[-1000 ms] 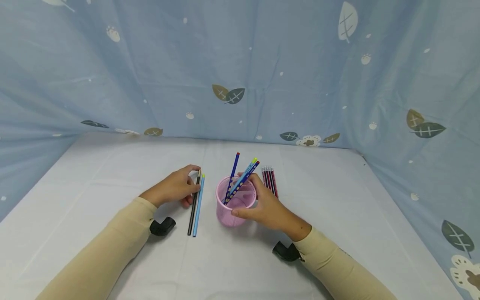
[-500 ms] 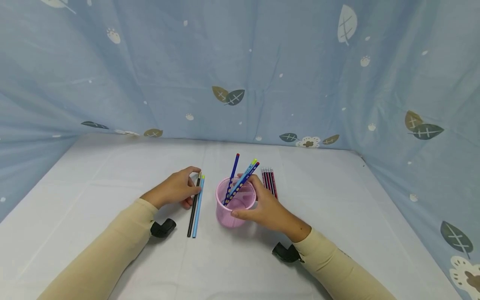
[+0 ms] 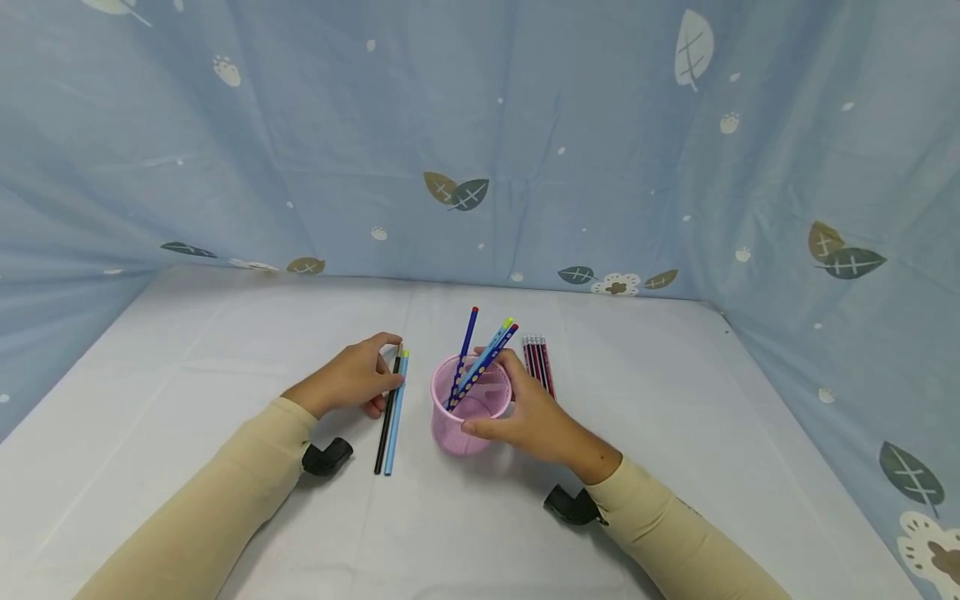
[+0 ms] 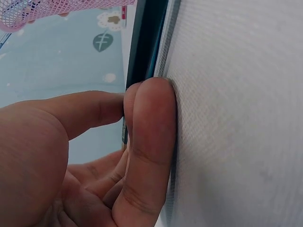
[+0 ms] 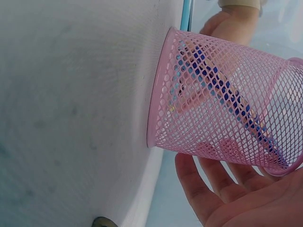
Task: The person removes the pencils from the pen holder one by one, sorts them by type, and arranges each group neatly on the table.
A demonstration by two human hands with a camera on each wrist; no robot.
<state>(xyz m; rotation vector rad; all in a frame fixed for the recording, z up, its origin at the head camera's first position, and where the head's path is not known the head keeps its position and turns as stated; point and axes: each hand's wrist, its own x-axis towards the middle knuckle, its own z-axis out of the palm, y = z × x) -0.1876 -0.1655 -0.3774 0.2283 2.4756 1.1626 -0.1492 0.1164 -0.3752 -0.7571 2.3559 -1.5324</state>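
at left of centre in the head view, the left hand [image 3: 351,381] bent over a black pencil [image 3: 385,437], index finger out at its upper end, thumb and curled fingers pinching it; a light blue pencil [image 3: 393,442] lay just beside it, to the right, on the white table [image 3: 465,533]. at the centre stood a pink mesh cup [image 3: 459,437] with three pencils [image 3: 468,337] leaning in it, and the right hand [image 3: 536,417] gripped it from the right, thumb on the near rim. farther right, that hand hid the lower ends of some striped pencils [image 3: 538,367], too close-packed to count. fingers covered the black pencil's middle in the left wrist view; the right wrist view cut off the cup at the right edge. against half a second earlier, hands, cup and pencils had barely shifted.
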